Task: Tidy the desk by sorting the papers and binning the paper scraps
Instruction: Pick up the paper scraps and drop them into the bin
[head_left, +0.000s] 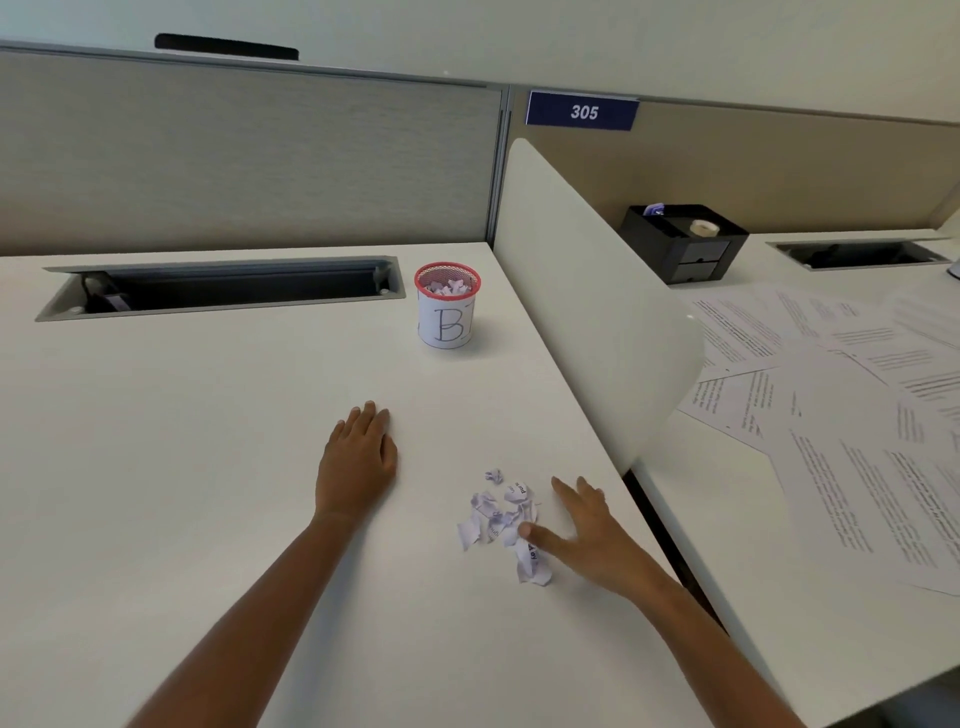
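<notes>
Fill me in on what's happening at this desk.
A person is tidying a desk. The right hand lies open against the pile of paper scraps, nothing picked up yet; the left hand rests flat on the desk. The red-rimmed cup behind already holds more of them. On the neighbouring desk, printed sheets lie spread, unsorted.

The single view sits on the person's head and looks forward and down across a white desk (208, 415). It is close enough that both forearms enter from the near edge, and the left hand (358, 457) and right hand (592, 535) lie mid-frame. The wide lens bows straight edges. At the far side it reaches the grey partition (249, 150) and a blue sign (583, 110) reading 305. To the right it takes in a white divider (587, 291) and the neighbouring desk (727, 519) with spread papers (857, 415).
</notes>
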